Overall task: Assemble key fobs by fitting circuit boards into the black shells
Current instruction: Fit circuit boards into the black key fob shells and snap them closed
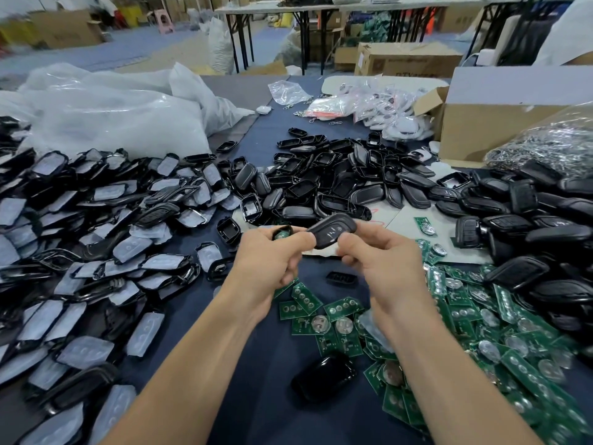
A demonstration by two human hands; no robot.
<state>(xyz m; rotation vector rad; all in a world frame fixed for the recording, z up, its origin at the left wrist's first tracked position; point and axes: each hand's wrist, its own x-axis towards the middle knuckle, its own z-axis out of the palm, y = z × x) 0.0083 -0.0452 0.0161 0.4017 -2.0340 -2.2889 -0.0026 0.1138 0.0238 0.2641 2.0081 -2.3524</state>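
Along the left of the frame, a heap of black shell halves with pale rubber button pads [96, 252] covers the dark blue table [266, 380]. Crumpled white plastic bags [112, 107] lie behind it at the upper left.

Just left of centre, the left hand [272, 255] has its fingers curled round a small black shell [282, 232], raised above the table; a bit of green circuit board shows inside it. Right beside it, the right hand [382, 255] pinches a longer black shell cover [333, 231] between thumb and fingers, its printed button face turned toward the camera. The two parts nearly meet; whether they touch cannot be told.

Behind the hands, in the upper middle, a loose pile of empty black shells [321, 181] is spread out. At the lower centre, one glossy black shell [324, 377] lies alone on the table between the forearms.

From the lower centre to the lower right, green circuit boards [481, 316] with round silver cells lie heaped. At the right edge is another mound of black shells [529, 236], and above it, at the upper right, an open cardboard box [481, 123].
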